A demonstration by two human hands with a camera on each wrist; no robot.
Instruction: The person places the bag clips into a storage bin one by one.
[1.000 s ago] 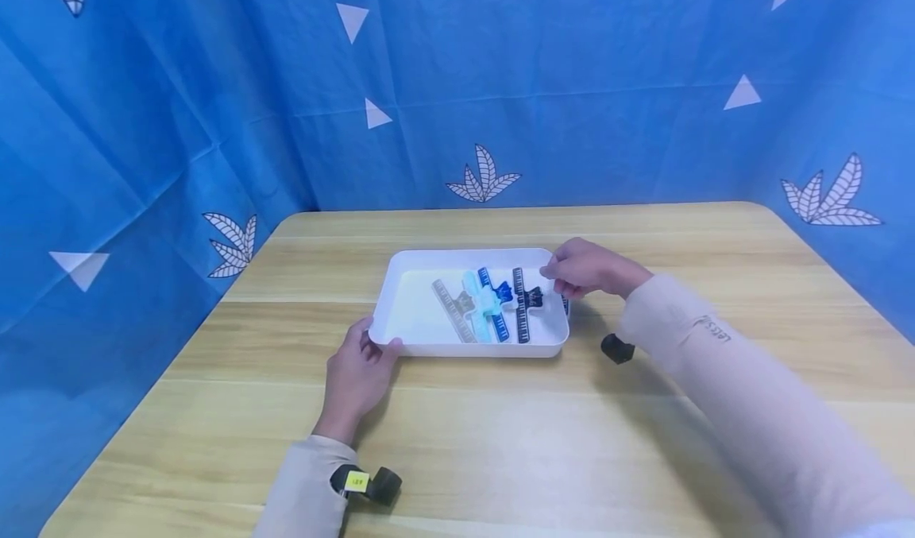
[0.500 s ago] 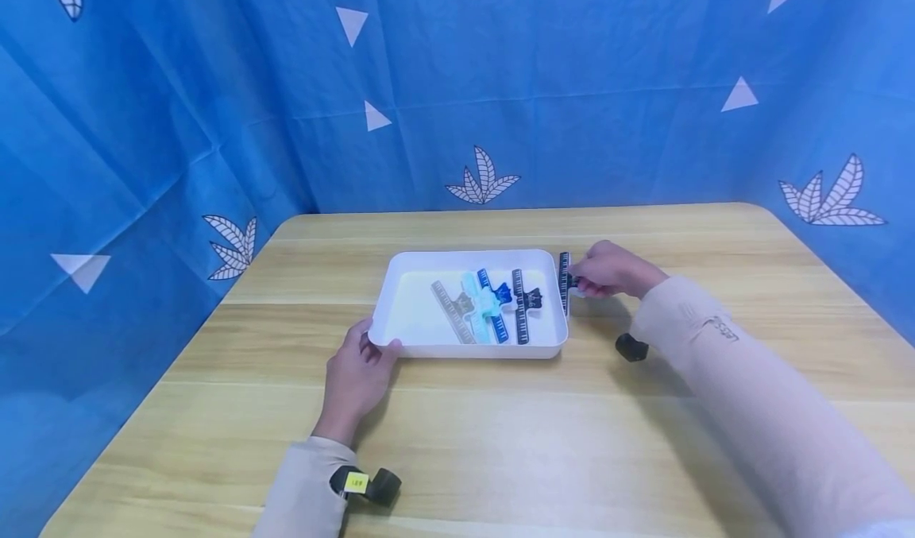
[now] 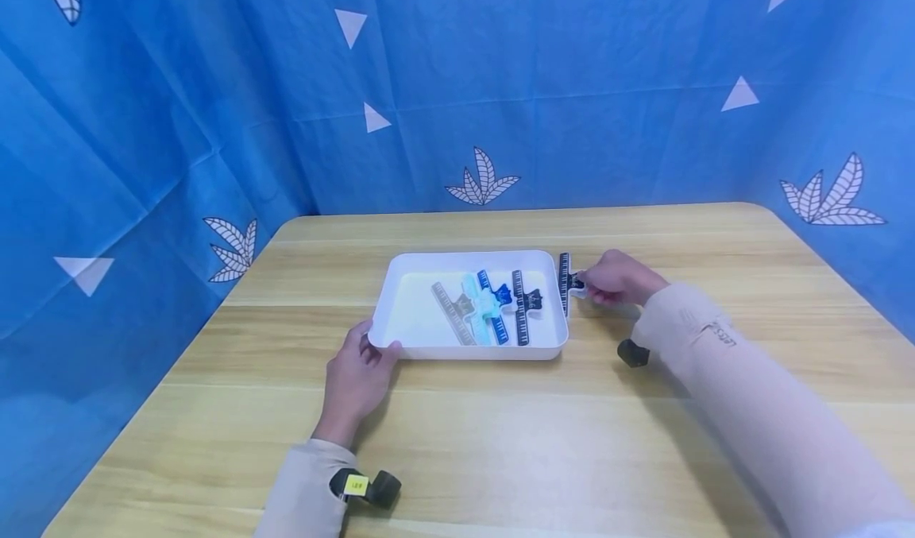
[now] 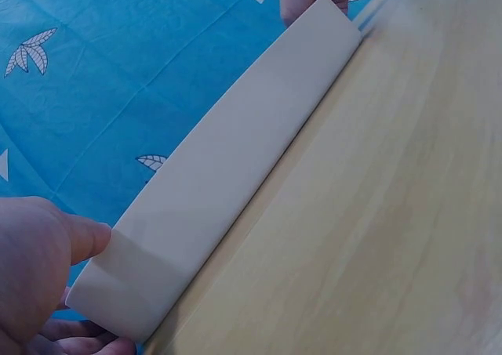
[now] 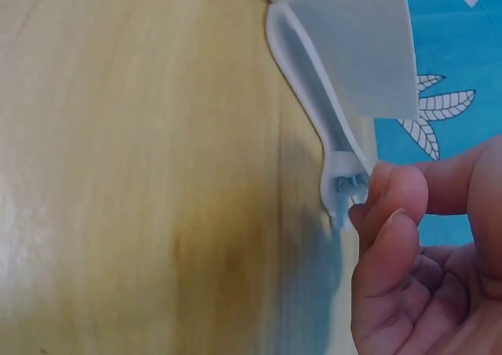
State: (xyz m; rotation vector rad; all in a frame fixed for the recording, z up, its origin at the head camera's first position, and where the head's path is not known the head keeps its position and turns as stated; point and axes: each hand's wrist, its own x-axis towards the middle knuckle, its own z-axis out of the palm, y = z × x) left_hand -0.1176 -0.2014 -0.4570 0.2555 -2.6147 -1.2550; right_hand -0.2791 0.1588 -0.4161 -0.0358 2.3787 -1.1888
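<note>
A white tray (image 3: 422,351) lies on the table; my left hand (image 3: 360,375) grips its near left corner. In the left wrist view the thumb (image 4: 90,239) presses the tray's outer wall, other fingers around the corner. Beside the tray's right wall, a black piano-key clip (image 3: 564,288) lies on the table. My right hand (image 3: 616,277) pinches the end of its handle, bent fingertips partly hiding it. The right wrist view shows this clip (image 5: 306,73) edge-on. Inside the tray are a grey clip (image 3: 450,309), a light-blue clip (image 3: 486,303), a dark-blue clip (image 3: 503,294) and another black clip (image 3: 520,315).
The wooden table (image 3: 500,443) extends around the tray on all sides. A blue patterned curtain (image 3: 443,69) hangs behind it and along the left. Black wrist cameras hang at the left cuff (image 3: 307,470) and below the right sleeve (image 3: 715,363).
My right hand has moved right from the tray's rim, bringing the black clip into view beside the right wall. Lately the hand has slid slightly farther right, exposing more handle. The left hand stays put.
</note>
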